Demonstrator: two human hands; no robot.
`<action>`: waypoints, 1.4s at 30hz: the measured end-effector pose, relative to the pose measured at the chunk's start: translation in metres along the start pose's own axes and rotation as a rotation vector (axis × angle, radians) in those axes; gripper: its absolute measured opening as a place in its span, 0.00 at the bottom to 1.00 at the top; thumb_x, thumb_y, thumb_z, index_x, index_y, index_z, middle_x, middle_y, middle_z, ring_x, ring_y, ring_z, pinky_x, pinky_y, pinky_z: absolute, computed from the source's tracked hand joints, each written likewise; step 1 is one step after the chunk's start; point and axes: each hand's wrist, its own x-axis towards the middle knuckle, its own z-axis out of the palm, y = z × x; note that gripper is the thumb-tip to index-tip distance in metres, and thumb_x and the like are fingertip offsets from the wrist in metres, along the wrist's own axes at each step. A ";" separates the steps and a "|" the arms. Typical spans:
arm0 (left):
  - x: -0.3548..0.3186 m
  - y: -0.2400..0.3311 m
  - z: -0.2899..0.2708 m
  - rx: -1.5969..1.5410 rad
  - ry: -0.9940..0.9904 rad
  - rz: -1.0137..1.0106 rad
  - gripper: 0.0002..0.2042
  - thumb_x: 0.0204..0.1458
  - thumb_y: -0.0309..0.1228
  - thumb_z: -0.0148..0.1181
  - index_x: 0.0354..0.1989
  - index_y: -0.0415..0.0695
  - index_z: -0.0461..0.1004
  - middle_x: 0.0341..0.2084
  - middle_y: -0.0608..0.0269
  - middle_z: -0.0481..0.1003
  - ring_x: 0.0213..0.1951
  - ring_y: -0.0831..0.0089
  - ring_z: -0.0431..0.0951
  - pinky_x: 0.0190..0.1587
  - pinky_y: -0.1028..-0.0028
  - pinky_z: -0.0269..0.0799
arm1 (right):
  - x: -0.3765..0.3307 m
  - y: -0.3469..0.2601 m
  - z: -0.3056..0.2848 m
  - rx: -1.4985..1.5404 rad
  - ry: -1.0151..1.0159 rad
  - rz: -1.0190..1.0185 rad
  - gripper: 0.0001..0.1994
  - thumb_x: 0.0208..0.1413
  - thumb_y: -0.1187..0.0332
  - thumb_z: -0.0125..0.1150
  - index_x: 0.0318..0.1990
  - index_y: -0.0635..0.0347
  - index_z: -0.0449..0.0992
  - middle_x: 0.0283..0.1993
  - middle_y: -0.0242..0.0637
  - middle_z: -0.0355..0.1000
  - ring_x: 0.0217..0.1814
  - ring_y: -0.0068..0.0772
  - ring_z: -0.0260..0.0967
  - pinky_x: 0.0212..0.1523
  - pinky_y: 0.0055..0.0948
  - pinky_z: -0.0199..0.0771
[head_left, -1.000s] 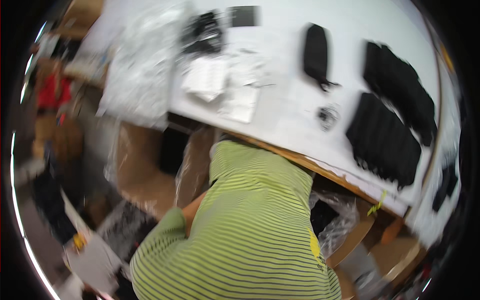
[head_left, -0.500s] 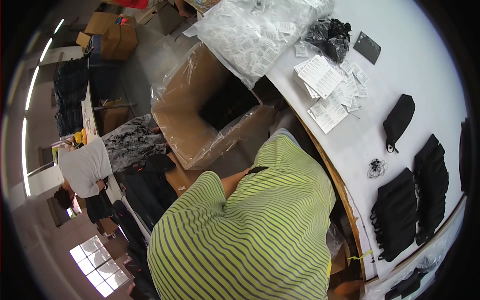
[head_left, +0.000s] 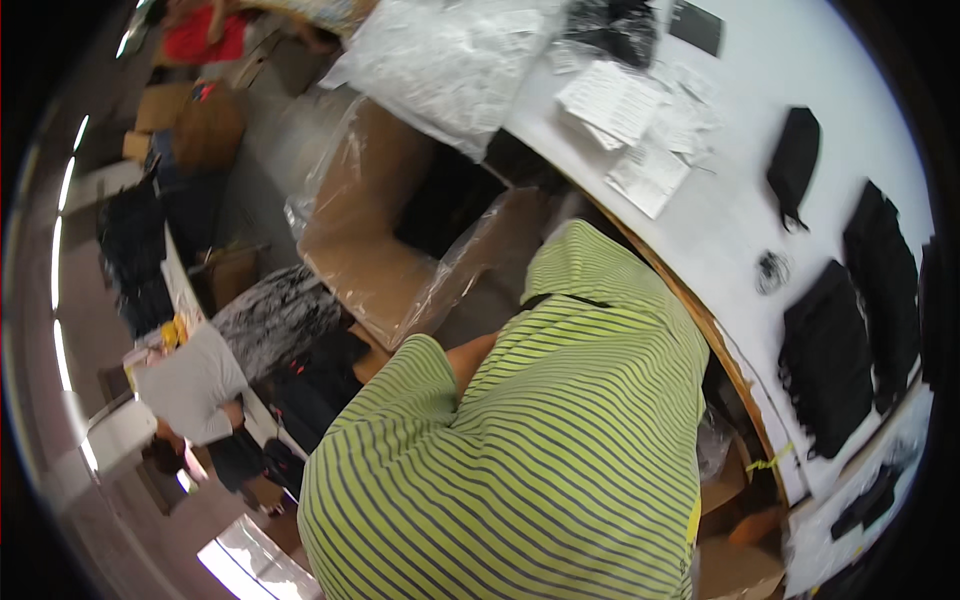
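Observation:
My left forearm [head_left: 472, 360] comes out of a yellow-green striped sleeve and passes behind the front of my shirt [head_left: 520, 430]. Neither of my hands shows. Closest to that forearm is an opened cardboard box [head_left: 360, 270] in clear plastic, its inside dark. To the right, on the white table [head_left: 700, 270], lie a stack of printed white labels [head_left: 615, 100] and more loose labels [head_left: 650, 180]. A single black fabric piece [head_left: 795, 155] with a loop lies farther right, beside a small tangle of dark cord [head_left: 771, 271].
Two rows of black fabric pieces [head_left: 828, 355] lie on the table's right. A clear bag of labels [head_left: 450, 70], a black bundle [head_left: 612, 30] and a dark card [head_left: 696, 28] are at the far side. Another person [head_left: 195, 385] is at the left; a carton [head_left: 740, 570] sits under the table.
My view has turned and blurred; the table and its things appear higher in the picture. My left arm stays bent against my body, its hand still hidden.

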 end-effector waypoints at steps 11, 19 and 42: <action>0.157 0.268 0.156 0.284 -0.762 0.404 0.23 0.50 0.38 0.56 0.49 0.33 0.71 0.42 0.47 0.76 0.42 0.65 0.76 0.43 0.69 0.70 | -0.107 0.033 -0.040 0.591 0.544 0.224 0.12 0.58 0.63 0.47 0.35 0.64 0.72 0.27 0.41 0.74 0.22 0.35 0.73 0.22 0.30 0.73; -0.060 0.528 0.217 0.944 -0.999 1.011 0.18 0.55 0.41 0.51 0.28 0.36 0.71 0.20 0.58 0.73 0.23 0.69 0.71 0.32 0.71 0.66 | -0.152 -0.057 -0.095 0.846 0.689 -0.021 0.12 0.58 0.63 0.48 0.33 0.62 0.74 0.21 0.40 0.72 0.18 0.27 0.70 0.16 0.27 0.69; -0.171 0.627 0.469 0.555 -0.071 1.411 0.31 0.53 0.41 0.56 0.60 0.38 0.53 0.53 0.41 0.56 0.51 0.45 0.66 0.50 0.59 0.66 | -0.109 -0.231 -0.324 0.637 0.871 -0.968 0.19 0.53 0.73 0.54 0.55 0.52 0.68 0.57 0.39 0.61 0.58 0.37 0.62 0.57 0.35 0.64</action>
